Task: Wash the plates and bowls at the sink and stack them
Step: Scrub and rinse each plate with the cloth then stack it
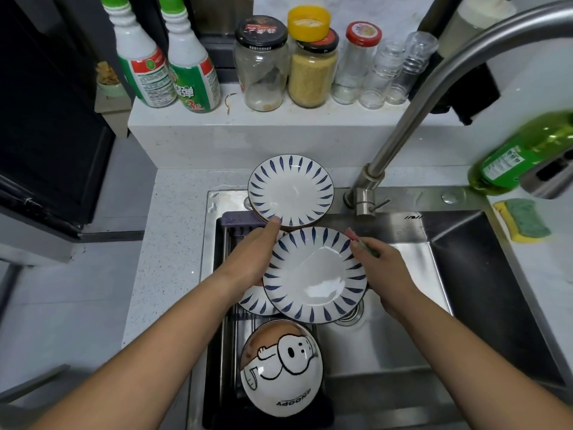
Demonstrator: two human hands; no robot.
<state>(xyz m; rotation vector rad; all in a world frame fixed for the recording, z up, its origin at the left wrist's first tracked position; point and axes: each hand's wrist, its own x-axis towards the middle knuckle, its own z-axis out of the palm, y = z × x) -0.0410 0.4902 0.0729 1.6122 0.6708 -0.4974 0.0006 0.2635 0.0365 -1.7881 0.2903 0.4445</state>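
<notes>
— Plate, white round ceramic with dark blue petal strokes round its rim (pixel 316 274): where is it?
— Over the stainless steel sink (pixel 465 274), face up and a little tilted, above the drain.
— What holds it?
— Both hands. The left hand (pixel 254 259) grips its left edge, fingers tucked behind it and thumb pointing toward the far rim. The right hand (pixel 384 274) is at the right edge, fingers curled round a small pink and green scrubbing pad (pixel 370 249) that meets the rim.
— Any other dishes?
— A stack of matching blue-stroked plates (pixel 291 189) sits at the sink's back edge, just beyond the left thumb. One more matching plate (pixel 255 301) lies on the dark slatted drying rack (pixel 228 321) across the sink's left part, half hidden under the held one. Nearer the person, a white ceramic bowl with a cartoon dog on it (pixel 280 364) rests on the same rack, its outside facing up.
— And the tap?
— A curved brushed-steel faucet (pixel 403 135) rises behind the sink and arches off to the right.
— Around the sink?
— A yellow sponge with a green scouring face (pixel 524 223) lies on the counter to the right, near a green bottle of dish liquid (pixel 521 156). On the ledge behind stand two white and green spray bottles (pixel 192 72) and a row of glass jars (pixel 311 72).
</notes>
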